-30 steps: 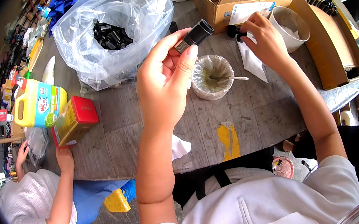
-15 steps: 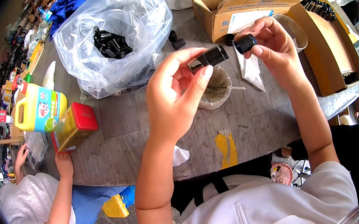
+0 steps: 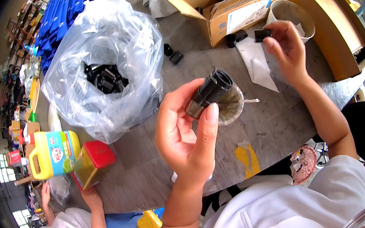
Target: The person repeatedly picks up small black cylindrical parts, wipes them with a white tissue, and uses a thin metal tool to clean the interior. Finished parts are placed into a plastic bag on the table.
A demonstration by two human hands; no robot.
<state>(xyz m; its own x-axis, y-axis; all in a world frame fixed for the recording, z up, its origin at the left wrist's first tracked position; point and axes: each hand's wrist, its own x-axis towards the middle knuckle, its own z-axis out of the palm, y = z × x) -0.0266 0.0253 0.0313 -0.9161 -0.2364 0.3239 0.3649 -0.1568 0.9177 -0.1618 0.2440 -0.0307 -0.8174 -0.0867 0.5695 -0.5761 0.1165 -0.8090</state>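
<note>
While the left hand point(image 3: 181, 142) clamps a black tube point(image 3: 210, 90), the right hand point(image 3: 292, 51) seemingly pinches a short cylinder point(image 3: 262, 35).

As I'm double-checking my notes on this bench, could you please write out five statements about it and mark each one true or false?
1. The left hand holds a black tube. True.
2. The right hand is empty. False: it holds a small black cylinder.
3. The black tube and the small black cylinder are joined. False: they are apart.
4. The clear plastic bag has black parts inside. True.
5. A red-topped tin is beside the yellow jug. True.
</note>
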